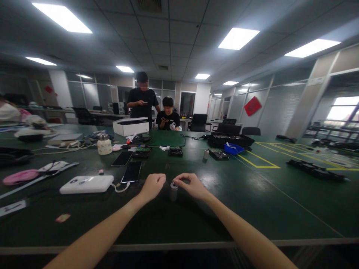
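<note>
A small grey metal cylinder (174,194) stands upright on the green table, between my two hands. The thumb and fingertips of my right hand (192,185) are pinched together at its top rim; whatever lies between them is too small to make out. My left hand (154,185) is curled closed just left of the cylinder, apart from it, and its fingers hide anything inside. Farther back stands a similar cylinder (206,154), beside a circuit-board device (218,154) and a blue tray (233,149).
To the left lie a white power bank (86,184) with a cable, two dark phones (131,172) (122,158) and a cream bottle (104,145). A white box (131,127) is at the back, near two people. Black parts (315,171) lie right.
</note>
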A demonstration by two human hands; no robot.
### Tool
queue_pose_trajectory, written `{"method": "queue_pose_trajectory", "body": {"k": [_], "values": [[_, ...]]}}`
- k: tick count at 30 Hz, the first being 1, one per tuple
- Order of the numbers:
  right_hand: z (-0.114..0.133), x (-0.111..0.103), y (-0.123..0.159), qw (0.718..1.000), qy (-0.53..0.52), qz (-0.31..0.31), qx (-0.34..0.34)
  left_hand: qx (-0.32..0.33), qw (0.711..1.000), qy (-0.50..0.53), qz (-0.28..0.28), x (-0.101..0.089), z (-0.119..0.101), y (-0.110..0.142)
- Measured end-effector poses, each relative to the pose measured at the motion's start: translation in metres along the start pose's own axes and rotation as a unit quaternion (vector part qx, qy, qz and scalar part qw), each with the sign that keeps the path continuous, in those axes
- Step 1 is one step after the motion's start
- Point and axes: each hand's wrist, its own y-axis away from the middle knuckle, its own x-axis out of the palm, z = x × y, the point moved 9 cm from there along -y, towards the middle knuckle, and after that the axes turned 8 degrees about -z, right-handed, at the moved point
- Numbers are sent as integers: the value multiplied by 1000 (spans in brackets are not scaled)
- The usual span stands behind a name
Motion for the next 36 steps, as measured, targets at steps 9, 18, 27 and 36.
{"method": "queue_pose_trajectory", "body": {"k": [9,18,27,36], "values": [[-5,5,-1,1000,-19,14,-5,52,997,56,-7,-7,-23,4],[-10,9,0,1000,-12,19,-15,99,994,40,-10,-9,-37,8],[-28,20,3,985,-113,98,89,90,994,52,14,-4,-31,6],[-29,24,4,978,-139,123,92,84,995,22,42,1,-31,6]]}}
